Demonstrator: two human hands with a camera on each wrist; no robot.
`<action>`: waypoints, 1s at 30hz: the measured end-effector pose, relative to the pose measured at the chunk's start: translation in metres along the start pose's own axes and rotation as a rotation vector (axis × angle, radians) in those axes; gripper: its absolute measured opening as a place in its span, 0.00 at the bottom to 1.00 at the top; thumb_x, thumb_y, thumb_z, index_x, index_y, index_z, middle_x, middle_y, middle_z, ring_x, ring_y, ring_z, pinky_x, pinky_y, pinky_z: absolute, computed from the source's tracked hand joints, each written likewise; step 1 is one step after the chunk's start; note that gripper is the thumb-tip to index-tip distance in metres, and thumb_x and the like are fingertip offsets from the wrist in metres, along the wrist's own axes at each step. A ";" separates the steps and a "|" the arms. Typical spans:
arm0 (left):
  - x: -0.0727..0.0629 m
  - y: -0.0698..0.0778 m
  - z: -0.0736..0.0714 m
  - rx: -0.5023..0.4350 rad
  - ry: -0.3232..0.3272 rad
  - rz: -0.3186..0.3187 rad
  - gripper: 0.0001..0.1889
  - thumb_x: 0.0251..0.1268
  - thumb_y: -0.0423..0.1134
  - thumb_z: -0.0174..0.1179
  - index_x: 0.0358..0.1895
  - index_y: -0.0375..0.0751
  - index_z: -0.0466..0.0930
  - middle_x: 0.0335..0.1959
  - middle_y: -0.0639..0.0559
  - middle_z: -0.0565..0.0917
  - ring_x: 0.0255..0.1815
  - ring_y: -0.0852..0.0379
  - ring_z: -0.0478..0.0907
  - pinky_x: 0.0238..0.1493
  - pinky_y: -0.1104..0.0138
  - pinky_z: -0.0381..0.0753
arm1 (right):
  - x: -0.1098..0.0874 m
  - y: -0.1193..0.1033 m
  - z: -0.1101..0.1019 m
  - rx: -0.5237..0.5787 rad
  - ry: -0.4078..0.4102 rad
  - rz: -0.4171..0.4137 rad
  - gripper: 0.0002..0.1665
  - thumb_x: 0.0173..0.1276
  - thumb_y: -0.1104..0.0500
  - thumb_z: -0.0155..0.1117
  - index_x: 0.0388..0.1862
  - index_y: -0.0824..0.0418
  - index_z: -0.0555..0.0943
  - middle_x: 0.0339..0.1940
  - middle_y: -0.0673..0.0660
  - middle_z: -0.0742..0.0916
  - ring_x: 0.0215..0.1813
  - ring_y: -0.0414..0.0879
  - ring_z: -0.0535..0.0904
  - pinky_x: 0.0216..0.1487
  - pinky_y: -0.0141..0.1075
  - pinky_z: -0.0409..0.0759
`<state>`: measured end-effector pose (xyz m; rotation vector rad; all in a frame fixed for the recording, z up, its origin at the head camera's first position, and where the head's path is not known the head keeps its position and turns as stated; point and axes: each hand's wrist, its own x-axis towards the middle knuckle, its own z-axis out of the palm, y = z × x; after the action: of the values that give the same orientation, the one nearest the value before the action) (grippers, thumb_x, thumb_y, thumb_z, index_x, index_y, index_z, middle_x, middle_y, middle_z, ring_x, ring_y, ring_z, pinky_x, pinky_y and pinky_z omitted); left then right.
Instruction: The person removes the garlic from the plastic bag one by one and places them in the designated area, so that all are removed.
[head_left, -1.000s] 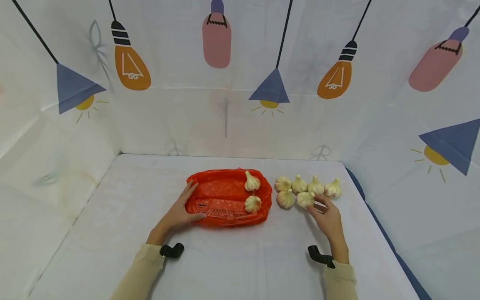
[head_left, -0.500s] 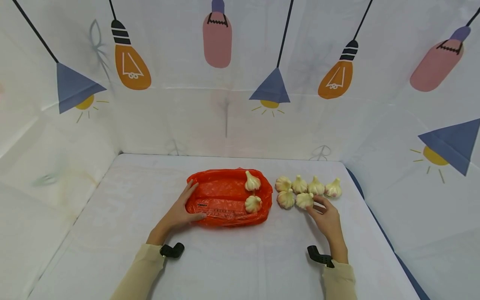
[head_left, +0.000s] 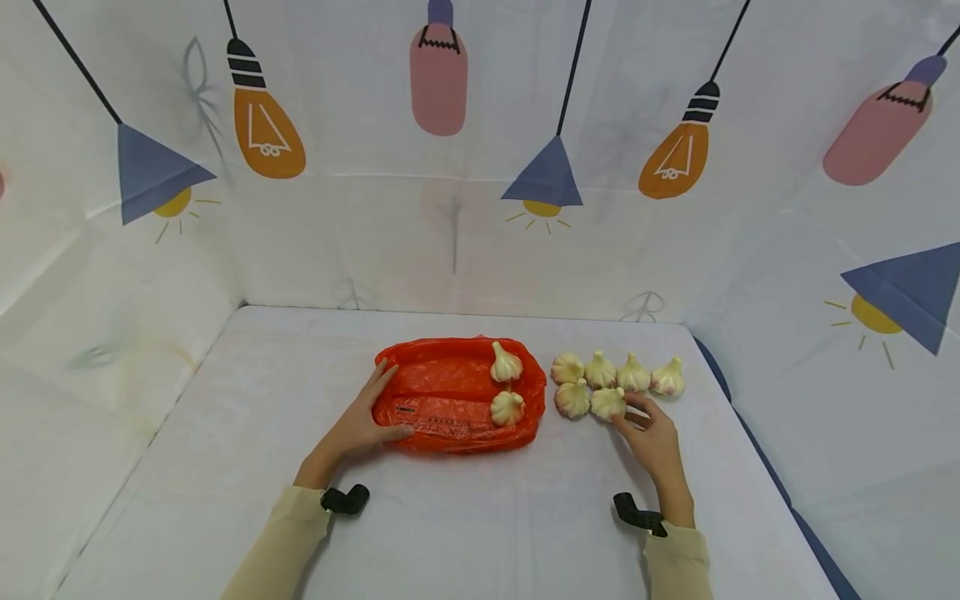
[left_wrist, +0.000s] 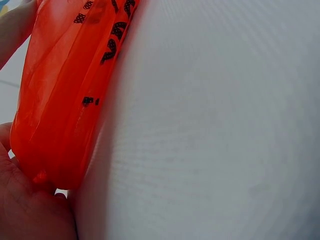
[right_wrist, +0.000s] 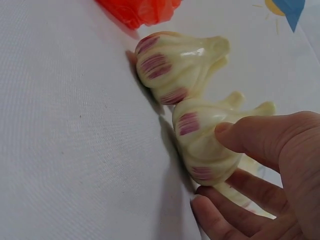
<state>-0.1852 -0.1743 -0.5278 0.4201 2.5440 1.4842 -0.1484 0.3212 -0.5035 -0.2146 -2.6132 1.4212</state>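
My left hand (head_left: 354,429) holds the left end of a red plastic bag (head_left: 435,379) spread open like a shallow tray. In the left wrist view, the palm lies against the end of the red bag (left_wrist: 55,110), which carries black print. Two garlic bulbs, one at the back (head_left: 506,364) and one in front (head_left: 507,409), lie inside at the right. My right hand (head_left: 651,437) pinches a glossy garlic bulb (head_left: 607,404) between thumb and fingers on the table. Purple streaks mark this garlic bulb (right_wrist: 190,124) in the right wrist view; it touches the neighbouring bulb (right_wrist: 172,67).
Beyond the pinched bulb runs a back row of several garlic bulbs (head_left: 633,372), right of the bag. A white cloth covers the table (head_left: 465,525). White sheets printed with lamps (head_left: 546,179) hang around its back and sides.
My right hand has shifted slightly left with the garlic bulb, closing the gap to the bulb beside it. The left hand and the red bag stay in place.
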 end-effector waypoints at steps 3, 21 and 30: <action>0.000 0.000 0.000 -0.002 -0.001 -0.001 0.58 0.54 0.53 0.77 0.85 0.52 0.48 0.87 0.56 0.39 0.86 0.38 0.38 0.76 0.29 0.51 | 0.000 0.001 0.001 0.001 0.001 0.004 0.27 0.72 0.58 0.70 0.66 0.67 0.76 0.70 0.67 0.78 0.64 0.67 0.81 0.46 0.14 0.75; -0.001 0.002 0.000 -0.009 -0.002 0.000 0.59 0.53 0.53 0.77 0.85 0.51 0.48 0.87 0.57 0.39 0.86 0.38 0.39 0.76 0.30 0.50 | 0.001 0.003 0.001 -0.032 0.011 0.019 0.27 0.72 0.56 0.69 0.66 0.66 0.77 0.70 0.66 0.79 0.64 0.65 0.82 0.46 0.13 0.73; -0.001 0.002 0.000 -0.018 0.000 0.001 0.59 0.53 0.53 0.77 0.85 0.52 0.48 0.87 0.56 0.39 0.86 0.38 0.39 0.76 0.29 0.50 | -0.002 -0.002 -0.001 -0.050 0.019 0.010 0.28 0.72 0.56 0.70 0.67 0.65 0.77 0.70 0.67 0.79 0.64 0.66 0.81 0.57 0.34 0.85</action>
<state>-0.1843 -0.1733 -0.5265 0.4182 2.5291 1.5060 -0.1465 0.3208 -0.5013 -0.2466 -2.6381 1.3520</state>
